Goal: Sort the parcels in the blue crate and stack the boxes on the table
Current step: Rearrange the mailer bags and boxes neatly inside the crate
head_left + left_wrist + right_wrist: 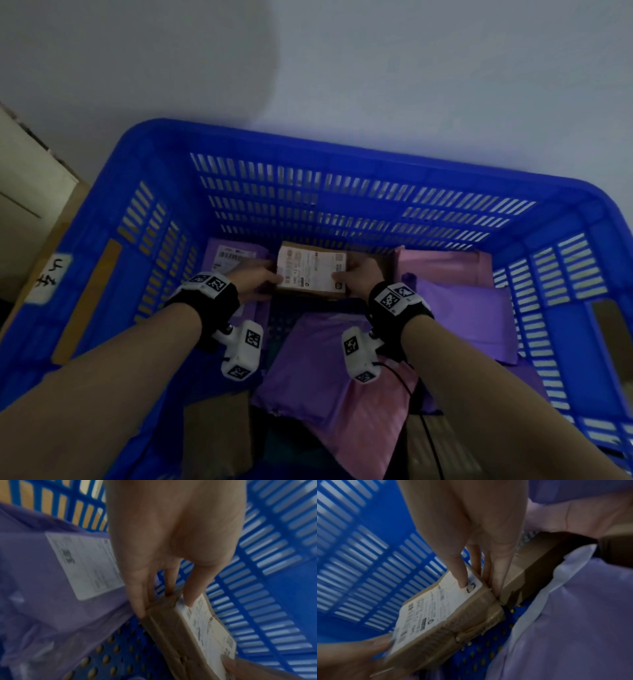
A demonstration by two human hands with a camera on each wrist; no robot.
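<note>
A small brown cardboard box (310, 272) with a white shipping label lies deep in the blue crate (239, 144), near its far wall. My left hand (255, 279) grips the box's left end (173, 626), thumb on the label and fingers along the side. My right hand (358, 274) grips the box's right end (447, 615), thumb on the label, fingers down its side. A second brown box (527, 572) sits against it on the right.
Purple and pink mailer bags (308, 363) lie around the box; one purple bag with a label (51, 574) is at the left. More brown boxes (215, 431) lie at the crate's near end. A cardboard carton (30, 192) stands outside the crate at the left.
</note>
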